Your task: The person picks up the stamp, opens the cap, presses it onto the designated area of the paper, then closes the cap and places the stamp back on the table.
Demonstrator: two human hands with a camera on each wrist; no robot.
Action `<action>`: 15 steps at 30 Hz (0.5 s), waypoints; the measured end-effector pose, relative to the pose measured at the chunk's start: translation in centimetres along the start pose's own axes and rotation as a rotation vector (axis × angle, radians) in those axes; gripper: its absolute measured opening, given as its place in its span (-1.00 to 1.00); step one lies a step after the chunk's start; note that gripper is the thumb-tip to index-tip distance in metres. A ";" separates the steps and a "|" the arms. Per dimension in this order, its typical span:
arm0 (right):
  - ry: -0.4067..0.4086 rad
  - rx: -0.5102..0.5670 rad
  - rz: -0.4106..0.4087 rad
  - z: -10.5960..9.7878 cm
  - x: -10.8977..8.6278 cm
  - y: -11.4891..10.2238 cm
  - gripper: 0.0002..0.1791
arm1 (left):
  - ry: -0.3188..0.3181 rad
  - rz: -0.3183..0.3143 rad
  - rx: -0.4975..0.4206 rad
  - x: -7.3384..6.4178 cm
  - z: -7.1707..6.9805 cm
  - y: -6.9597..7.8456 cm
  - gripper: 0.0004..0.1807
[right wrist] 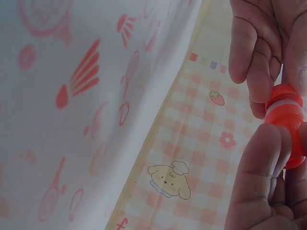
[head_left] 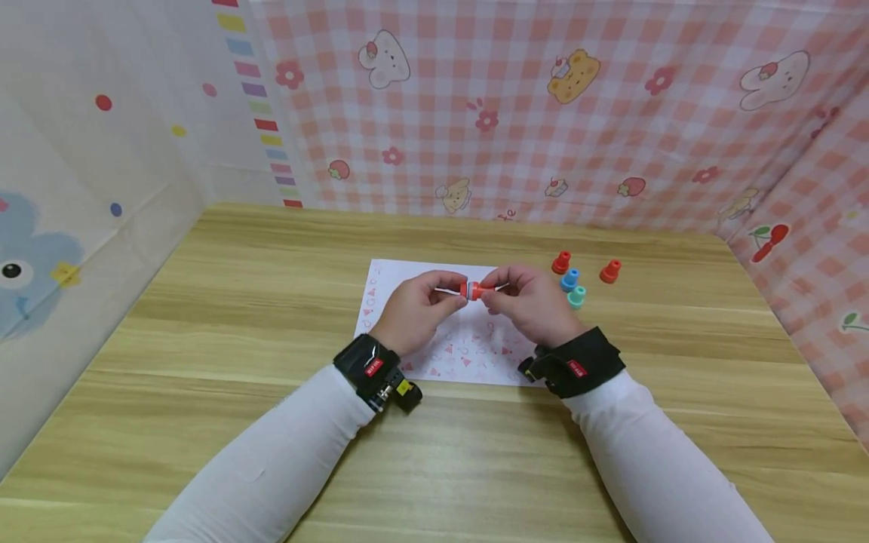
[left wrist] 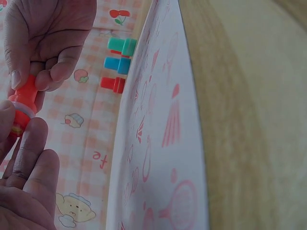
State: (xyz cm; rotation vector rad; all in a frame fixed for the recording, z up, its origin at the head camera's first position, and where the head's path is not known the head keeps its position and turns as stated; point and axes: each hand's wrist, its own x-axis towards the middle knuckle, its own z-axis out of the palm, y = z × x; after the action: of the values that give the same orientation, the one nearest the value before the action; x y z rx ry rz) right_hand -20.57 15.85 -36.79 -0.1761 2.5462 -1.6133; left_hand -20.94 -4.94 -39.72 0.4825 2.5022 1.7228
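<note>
While both your hands meet near the middle of the head view, your left hand (head_left: 424, 308) pinches one end of a red toy stamp (head_left: 473, 291) and your right hand (head_left: 535, 308) pinches the other, thumbs against fingers in each grip. The stamp lies sideways above the paper, a pale ring (right wrist: 284, 103) around it between your two grips; you probably hold it end to end so each hand has its own part to work against. Below it, the sheet of paper (head_left: 402, 271) carries red badminton prints, among them a racket (left wrist: 181, 206) and a shuttlecock (right wrist: 84, 76). Right of centre on the bench (head_left: 237, 302), a blue stamp (head_left: 570, 280), a mint-green stamp (head_left: 576, 297) and a red stamp (head_left: 561, 262) cluster, with another red stamp (head_left: 612, 271) a little farther right, perhaps kept off the sheet to leave you room. Your fingers cover much of the held stamp, so you can't make out its printing face or which end is the cap. Your hands hide part of the paper, and both wrist views cut them off at the frame's side.
</note>
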 end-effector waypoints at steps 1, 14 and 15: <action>0.000 -0.001 -0.004 0.0 0.0 0.0 -0.88 | -0.001 0.001 0.000 0.0 0.0 0.0 -0.71; -0.006 0.013 -0.015 0.1 0.0 0.0 -0.89 | -0.008 0.001 -0.008 0.0 0.0 0.0 -0.69; -0.008 0.014 -0.015 0.1 0.0 0.0 -0.89 | -0.009 0.000 -0.007 0.0 -0.1 0.0 -0.69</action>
State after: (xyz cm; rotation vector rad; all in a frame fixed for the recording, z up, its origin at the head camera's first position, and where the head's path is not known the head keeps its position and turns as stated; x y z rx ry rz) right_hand -20.54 15.75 -36.86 -0.2000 2.5332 -1.6315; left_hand -20.95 -4.98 -39.68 0.4884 2.4891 1.7251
